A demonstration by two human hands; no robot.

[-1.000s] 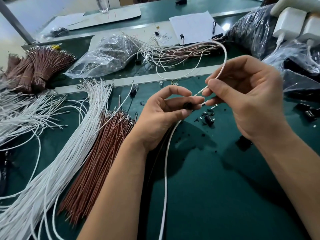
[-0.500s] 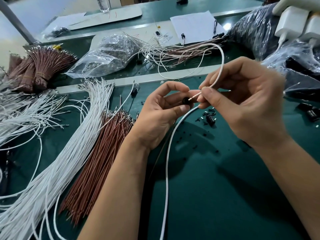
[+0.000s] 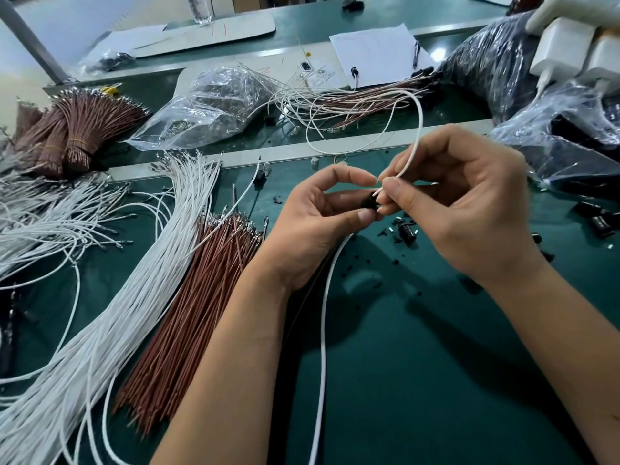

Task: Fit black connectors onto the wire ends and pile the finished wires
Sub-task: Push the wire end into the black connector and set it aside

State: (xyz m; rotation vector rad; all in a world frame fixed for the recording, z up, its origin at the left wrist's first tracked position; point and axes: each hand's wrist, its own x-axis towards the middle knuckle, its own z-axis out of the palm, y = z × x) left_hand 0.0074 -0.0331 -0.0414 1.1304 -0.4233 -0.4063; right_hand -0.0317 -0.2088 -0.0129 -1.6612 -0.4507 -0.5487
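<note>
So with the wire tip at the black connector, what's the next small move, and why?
Probably push the white wire end into the connector. The left hand pinches the connector, the right hand pinches the wire just behind its tip, which already meets the connector.

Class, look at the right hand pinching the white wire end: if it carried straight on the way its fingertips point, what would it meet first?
The right hand points its pinched white wire left and slightly down at the black connector held by the left hand. It would likely meet that connector first, though exact depth is unclear.
</note>
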